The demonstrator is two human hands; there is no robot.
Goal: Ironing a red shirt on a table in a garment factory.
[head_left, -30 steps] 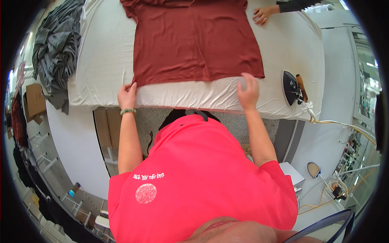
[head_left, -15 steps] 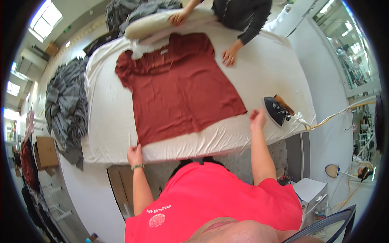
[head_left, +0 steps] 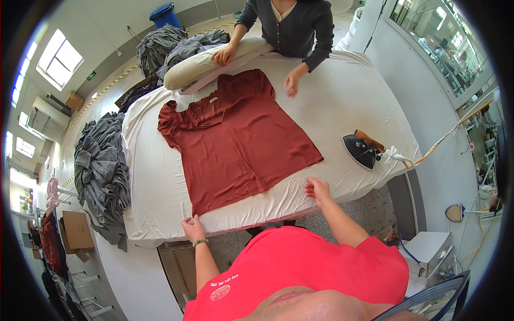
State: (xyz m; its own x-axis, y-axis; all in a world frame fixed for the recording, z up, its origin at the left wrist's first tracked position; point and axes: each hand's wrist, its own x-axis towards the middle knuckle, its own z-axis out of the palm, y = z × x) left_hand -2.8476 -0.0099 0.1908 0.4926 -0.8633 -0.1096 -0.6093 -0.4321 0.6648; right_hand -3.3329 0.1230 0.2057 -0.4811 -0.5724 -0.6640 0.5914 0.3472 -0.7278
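Observation:
A rust-red short-sleeved blouse point(head_left: 241, 144) lies spread on the white cloth-covered table point(head_left: 353, 96), its hem toward me and its neckline away. My left hand point(head_left: 194, 229) pinches the hem's near left corner between thumb and fingers. Just past the hem on the right, my right hand point(head_left: 318, 191) is held over the table edge, fingers apart and empty, not touching the blouse. An iron point(head_left: 361, 151) with a wooden handle and a dark body rests on the cloth to the right, its cord running off to the right.
Across the table a co-worker in a dark cardigan point(head_left: 293, 32) rests one hand on a padded pressing arm point(head_left: 214, 61); the other hand hovers near the blouse. Grey garments point(head_left: 101, 171) are heaped at the left. A cardboard box point(head_left: 76, 230) and a white cabinet point(head_left: 425, 251) stand beyond.
My right hand has moved left and toward me, away from the blouse's right hem corner. My left hand keeps its pinch. The co-worker's lower hand has lifted off the table. The view has shifted.

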